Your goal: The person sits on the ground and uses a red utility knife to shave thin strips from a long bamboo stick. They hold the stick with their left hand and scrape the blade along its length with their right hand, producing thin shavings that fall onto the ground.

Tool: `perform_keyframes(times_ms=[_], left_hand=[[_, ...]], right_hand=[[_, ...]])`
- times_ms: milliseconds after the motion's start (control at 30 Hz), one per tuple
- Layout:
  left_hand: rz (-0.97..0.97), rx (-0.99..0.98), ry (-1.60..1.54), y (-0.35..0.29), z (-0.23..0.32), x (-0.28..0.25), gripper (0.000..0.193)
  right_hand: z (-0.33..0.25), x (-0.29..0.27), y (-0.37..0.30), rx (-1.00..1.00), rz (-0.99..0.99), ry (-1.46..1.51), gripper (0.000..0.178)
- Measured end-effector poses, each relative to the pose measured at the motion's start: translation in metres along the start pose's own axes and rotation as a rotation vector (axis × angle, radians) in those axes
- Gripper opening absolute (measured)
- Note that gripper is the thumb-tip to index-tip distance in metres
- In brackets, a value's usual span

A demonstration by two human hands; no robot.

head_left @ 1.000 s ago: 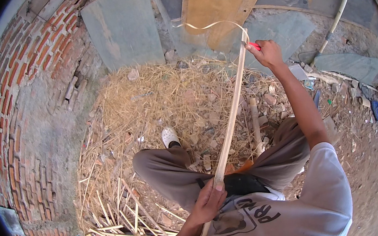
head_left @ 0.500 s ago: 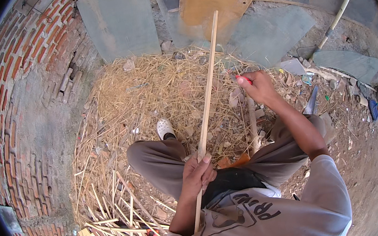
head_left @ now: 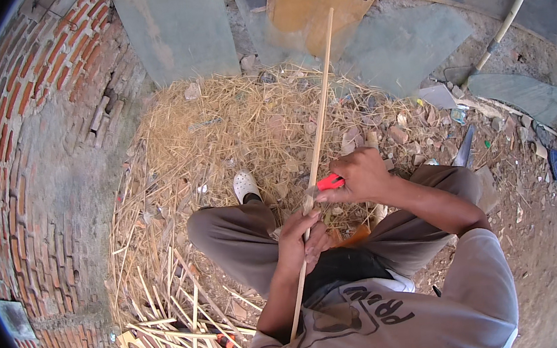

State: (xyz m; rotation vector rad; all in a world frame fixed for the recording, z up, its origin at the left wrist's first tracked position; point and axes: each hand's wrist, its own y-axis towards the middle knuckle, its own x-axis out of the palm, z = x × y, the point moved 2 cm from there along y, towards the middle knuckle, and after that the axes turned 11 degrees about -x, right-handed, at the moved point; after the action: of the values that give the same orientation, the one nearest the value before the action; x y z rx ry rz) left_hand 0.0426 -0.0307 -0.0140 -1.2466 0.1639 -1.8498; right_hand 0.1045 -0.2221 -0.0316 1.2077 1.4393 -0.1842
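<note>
A long, thin pale wooden strip (head_left: pixel 323 99) rises at a slant from beside my left forearm toward the sheets at the back. My left hand (head_left: pixel 302 242) is closed round its lower part, above my lap. Just above that grip, my right hand (head_left: pixel 363 176) is closed on a red-handled knife (head_left: pixel 330 181). The knife's front end meets the strip's edge; its blade is hard to make out there. My right thumb lies close to the strip.
Straw-like shavings (head_left: pixel 237 120) cover the ground ahead of my crossed legs. Cut strips (head_left: pixel 195 316) lie piled at the lower left, by a brick wall (head_left: pixel 27 225). Flat sheets (head_left: pixel 177 30) lean at the back. A saw-like metal blade (head_left: pixel 464 146) lies beyond my right knee.
My right hand has come down and left with the knife, from beyond the strip's right side to the strip just above my left hand. The strip's top has shifted slightly right.
</note>
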Motion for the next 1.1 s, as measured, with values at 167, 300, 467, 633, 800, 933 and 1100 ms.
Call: perform_keyframes(times_ms=[167, 300, 467, 633, 800, 933, 1100], left_hand=[[0.053, -0.006, 0.066, -0.003, -0.003, 0.006, 0.014], [0.027, -0.014, 0.051, -0.010, -0.008, 0.011, 0.013], [-0.025, -0.003, -0.021, -0.010, -0.008, -0.002, 0.013], [0.002, -0.016, 0.016, -0.013, -0.006, 0.001, 0.014], [0.032, -0.021, 0.055, -0.015, -0.007, 0.007, 0.012], [0.027, -0.032, 0.074, -0.015, -0.009, 0.010, 0.012], [-0.019, -0.046, 0.106, -0.032, -0.018, 0.011, 0.009]], right_hand=[[0.022, -0.011, 0.009, 0.162, -0.056, -0.080, 0.066], [0.061, -0.015, 0.013, 0.260, 0.031, -0.178, 0.069], [0.005, 0.001, -0.001, 0.112, -0.061, -0.008, 0.065], [0.000, 0.005, 0.003, -0.048, -0.049, 0.040, 0.066], [0.040, -0.009, 0.015, -0.025, 0.067, -0.178, 0.069], [0.061, -0.001, 0.012, 0.022, 0.069, -0.168, 0.070], [0.097, -0.018, 0.014, 0.225, 0.103, -0.255, 0.070]])
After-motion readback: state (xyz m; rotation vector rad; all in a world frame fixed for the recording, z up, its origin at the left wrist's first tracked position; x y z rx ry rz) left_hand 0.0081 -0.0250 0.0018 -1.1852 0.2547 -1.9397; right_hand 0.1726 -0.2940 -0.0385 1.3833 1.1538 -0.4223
